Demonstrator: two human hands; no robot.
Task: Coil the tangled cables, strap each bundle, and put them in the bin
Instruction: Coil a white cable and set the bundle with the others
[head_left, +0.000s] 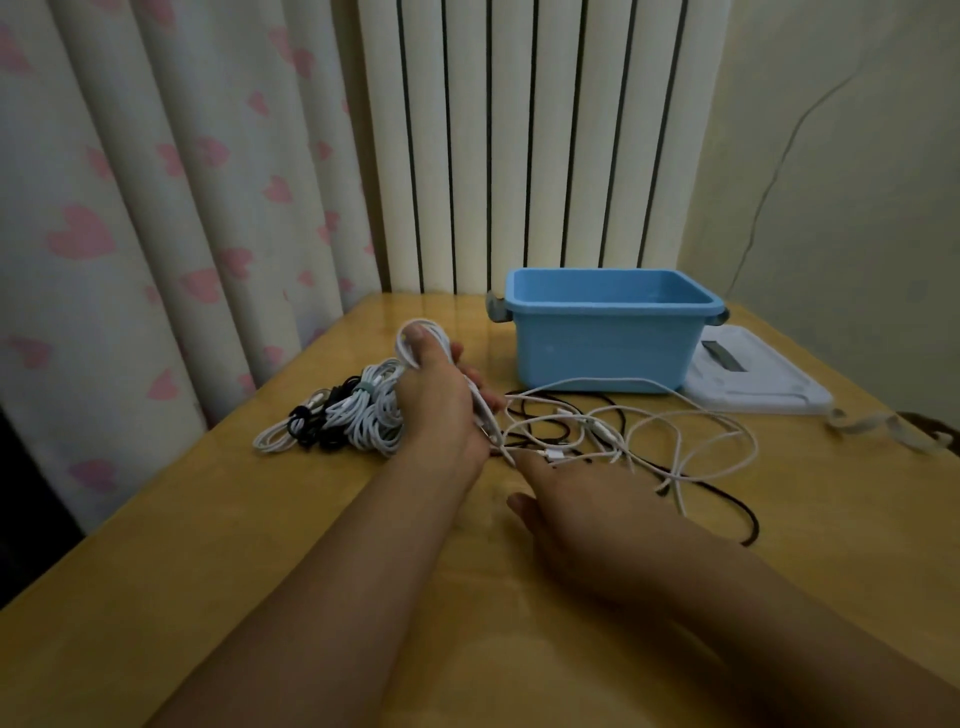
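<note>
Fingers (415, 338) of my left hand (441, 395) grip a half-wound white cable coil (423, 332); right hand (576, 499) relaxed; blue bin (602, 343) empty, strapped bundles (353, 410) waiting, loose cables (649, 431) left.

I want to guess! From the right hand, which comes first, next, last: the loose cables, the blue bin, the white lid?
1. Loose cables, at the right hand's fingertips.
2. Blue bin, behind the cables.
3. White lid, far right beside the bin.

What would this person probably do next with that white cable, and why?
Probably draw in more slack and lay another loop. The left hand grips a partly wound white coil, its tail running into the loose tangle; the right hand reaches open toward it. The blue bin looks empty.
</note>
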